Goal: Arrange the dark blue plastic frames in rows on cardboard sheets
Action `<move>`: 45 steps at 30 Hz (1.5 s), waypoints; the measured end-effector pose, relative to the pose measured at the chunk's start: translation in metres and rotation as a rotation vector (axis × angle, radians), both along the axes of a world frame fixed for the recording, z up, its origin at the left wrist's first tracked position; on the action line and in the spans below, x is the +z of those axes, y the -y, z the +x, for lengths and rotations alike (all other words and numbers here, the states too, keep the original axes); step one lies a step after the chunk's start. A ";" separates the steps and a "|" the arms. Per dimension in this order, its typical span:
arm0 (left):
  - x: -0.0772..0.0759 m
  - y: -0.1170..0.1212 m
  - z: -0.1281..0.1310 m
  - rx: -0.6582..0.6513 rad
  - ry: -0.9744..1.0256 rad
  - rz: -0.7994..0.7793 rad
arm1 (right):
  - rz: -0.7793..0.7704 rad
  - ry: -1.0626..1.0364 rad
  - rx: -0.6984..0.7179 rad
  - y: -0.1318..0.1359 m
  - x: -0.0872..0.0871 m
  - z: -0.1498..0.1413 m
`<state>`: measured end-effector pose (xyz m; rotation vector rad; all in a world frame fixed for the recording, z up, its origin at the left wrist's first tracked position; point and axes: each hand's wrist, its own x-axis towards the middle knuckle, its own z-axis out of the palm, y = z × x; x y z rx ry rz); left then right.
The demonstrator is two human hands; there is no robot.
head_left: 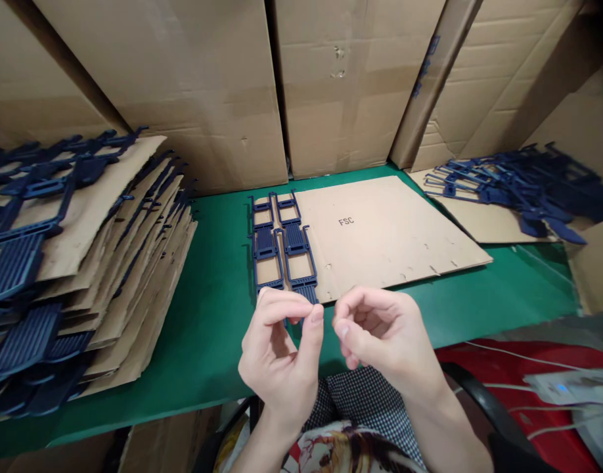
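Note:
My left hand (pixel 284 348) is raised over the front edge of the green table, thumb and forefinger pinched together. Beside it, slightly apart, my right hand (pixel 380 328) has its fingers curled and its thumb against the forefinger. Whatever either pinch holds, if anything, is too small to make out. Just beyond my left hand, dark blue plastic frames (pixel 286 240) with slatted panels lie in two columns along the left side of a flat cardboard sheet (pixel 380 230) printed "FSC". My left hand partly hides their near ends.
At the left rises a tall stack of cardboard sheets (pixel 148 263) layered with blue plastic parts (pixel 23 263). A loose heap of similar parts (pixel 523 187) lies on cardboard at the back right. Large cartons (pixel 183 85) wall the back. A power strip (pixel 567 387) with cables sits lower right.

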<state>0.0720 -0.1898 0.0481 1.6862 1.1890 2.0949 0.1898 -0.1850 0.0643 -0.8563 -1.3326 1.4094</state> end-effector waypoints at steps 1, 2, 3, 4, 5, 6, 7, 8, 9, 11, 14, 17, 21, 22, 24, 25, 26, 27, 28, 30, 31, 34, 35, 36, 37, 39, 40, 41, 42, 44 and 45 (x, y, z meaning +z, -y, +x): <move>0.000 0.000 -0.001 -0.002 -0.001 -0.008 | 0.009 -0.004 -0.011 0.000 0.000 0.000; 0.000 0.000 -0.001 -0.004 -0.005 -0.012 | 0.022 -0.001 -0.021 0.001 0.000 0.000; -0.001 0.000 -0.002 -0.004 -0.013 -0.010 | 0.041 0.006 -0.027 0.001 0.000 0.000; -0.002 -0.001 -0.003 0.000 -0.021 -0.003 | 0.063 0.019 -0.029 0.002 0.001 0.000; -0.002 -0.001 -0.004 0.004 -0.030 0.005 | 0.088 0.034 -0.028 0.003 0.001 0.000; -0.003 -0.001 -0.005 0.010 -0.041 0.017 | 0.110 0.050 -0.028 0.003 0.002 0.000; -0.004 -0.002 -0.007 0.016 -0.055 0.035 | 0.127 0.064 -0.030 0.004 0.002 0.000; -0.004 -0.002 -0.008 0.021 -0.074 0.058 | 0.136 0.074 -0.034 0.004 0.002 0.000; -0.004 -0.003 -0.009 0.025 -0.099 0.083 | 0.138 0.082 -0.037 0.005 0.002 -0.001; -0.004 -0.003 -0.012 0.030 -0.165 0.127 | 0.125 0.092 -0.044 0.005 0.003 -0.001; -0.003 -0.003 -0.016 0.031 -0.261 0.167 | 0.096 0.101 -0.045 0.004 0.005 -0.002; -0.003 -0.002 -0.020 0.040 -0.351 0.209 | 0.086 0.123 -0.038 0.003 0.009 0.000; -0.001 -0.001 -0.022 0.039 -0.442 0.226 | 0.079 0.184 -0.031 0.005 0.011 0.003; -0.001 -0.001 -0.023 0.033 -0.454 0.219 | 0.078 0.197 -0.029 0.005 0.012 0.004; 0.001 0.001 -0.022 0.014 -0.463 0.212 | 0.079 0.213 -0.015 0.006 0.012 0.006; 0.002 0.001 -0.022 0.002 -0.462 0.216 | 0.081 0.216 -0.008 0.006 0.012 0.006; 0.003 0.002 -0.021 -0.010 -0.461 0.221 | 0.083 0.214 -0.004 0.006 0.012 0.007; 0.004 0.003 -0.021 -0.020 -0.459 0.228 | 0.085 0.212 -0.001 0.006 0.011 0.007; 0.004 0.003 -0.020 -0.026 -0.456 0.234 | 0.088 0.208 -0.001 0.006 0.011 0.007; 0.005 0.004 -0.019 -0.031 -0.448 0.238 | 0.097 0.203 -0.001 0.006 0.011 0.006; 0.005 0.004 -0.018 -0.032 -0.444 0.238 | 0.103 0.201 -0.002 0.006 0.011 0.006; 0.005 0.005 -0.016 -0.020 -0.426 0.236 | 0.127 0.197 -0.022 0.007 0.010 0.004; 0.004 0.005 -0.015 -0.013 -0.419 0.233 | 0.136 0.198 -0.034 0.007 0.009 0.003; 0.004 0.006 -0.014 -0.008 -0.412 0.231 | 0.145 0.200 -0.045 0.007 0.009 0.003; 0.004 0.006 -0.014 -0.010 -0.406 0.229 | 0.155 0.201 -0.054 0.007 0.009 0.003; 0.004 0.007 -0.013 -0.026 -0.396 0.226 | 0.170 0.202 -0.066 0.008 0.009 0.003; 0.004 0.007 -0.012 -0.033 -0.390 0.230 | 0.174 0.201 -0.072 0.008 0.009 0.003; 0.004 0.007 -0.012 -0.038 -0.386 0.235 | 0.177 0.198 -0.078 0.008 0.009 0.003; 0.004 0.007 -0.011 -0.041 -0.382 0.238 | 0.179 0.193 -0.085 0.008 0.009 0.003; 0.003 0.006 -0.010 -0.042 -0.372 0.242 | 0.177 0.180 -0.095 0.009 0.009 0.003; 0.003 0.006 -0.010 -0.044 -0.367 0.239 | 0.175 0.172 -0.097 0.009 0.009 0.002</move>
